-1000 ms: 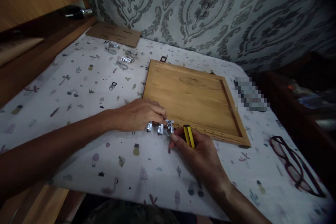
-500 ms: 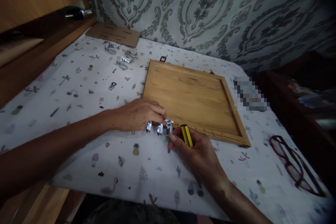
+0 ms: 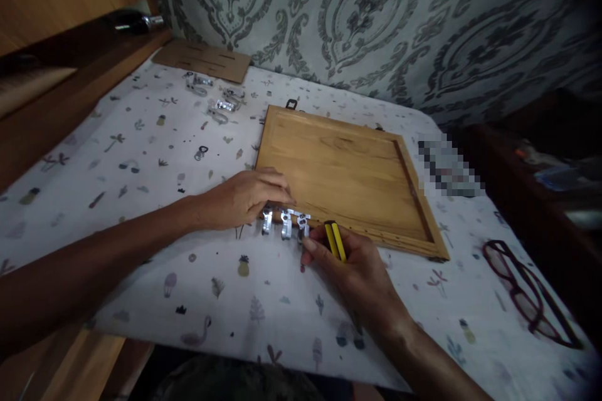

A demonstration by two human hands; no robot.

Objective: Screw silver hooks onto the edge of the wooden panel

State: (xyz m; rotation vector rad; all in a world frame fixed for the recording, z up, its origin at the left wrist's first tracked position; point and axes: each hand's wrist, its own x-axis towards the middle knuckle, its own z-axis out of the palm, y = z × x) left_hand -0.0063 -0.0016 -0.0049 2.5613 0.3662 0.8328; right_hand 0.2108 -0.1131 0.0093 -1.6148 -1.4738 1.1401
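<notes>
A wooden panel with a raised rim (image 3: 338, 169) lies on the table. Along its near edge sit three small metal hinges: a left one (image 3: 267, 220), a middle one (image 3: 286, 224) and a right one (image 3: 303, 225). My left hand (image 3: 249, 197) rests over the panel's near left corner, fingers stretched and slightly bent, just above the left and middle hinges; nothing shows in it. Thumb and forefinger of my right hand (image 3: 357, 263) touch the right hinge. That same hand holds a screwdriver (image 3: 335, 242) with a yellow and black handle, its thin shaft partly hidden beneath the hand.
Several bagged metal parts (image 3: 221, 106) lie at the back left, near a flat cardboard piece (image 3: 202, 59). A small metal piece (image 3: 201, 152) lies left of the panel. To the right are a blurred-out phone-like object (image 3: 449, 166) and red-framed glasses (image 3: 522, 294). A patterned wall stands behind.
My left hand has lifted slightly up and left, off the hinges, so the left and middle ones show more fully. My right hand has stayed almost in place.
</notes>
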